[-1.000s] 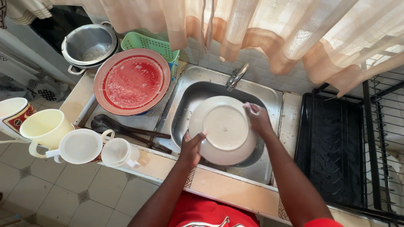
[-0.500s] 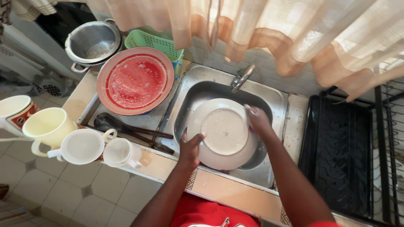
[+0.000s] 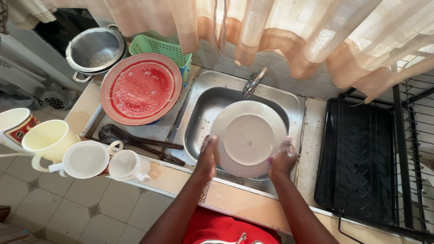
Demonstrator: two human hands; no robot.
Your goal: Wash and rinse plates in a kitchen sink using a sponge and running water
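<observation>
White plate [image 3: 249, 138] turned underside up over sink [image 3: 199, 117], right hand [image 3: 283, 158] shifted lower, left hand [image 3: 208, 157] both clasping rim

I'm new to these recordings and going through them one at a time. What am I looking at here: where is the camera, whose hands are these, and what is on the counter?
There is no machine: a person works with bare hands, and the one camera sits on their head, looking down. Both hands hold a round white plate, underside up, over the steel sink below the tap. The left hand grips its left edge, the right hand its right edge. Left of the sink lie a large round red plate, a dark spoon, a steel pot and a green plastic basket. Four mugs stand at the counter's near edge. A black draining tray sits on the right.
</observation>
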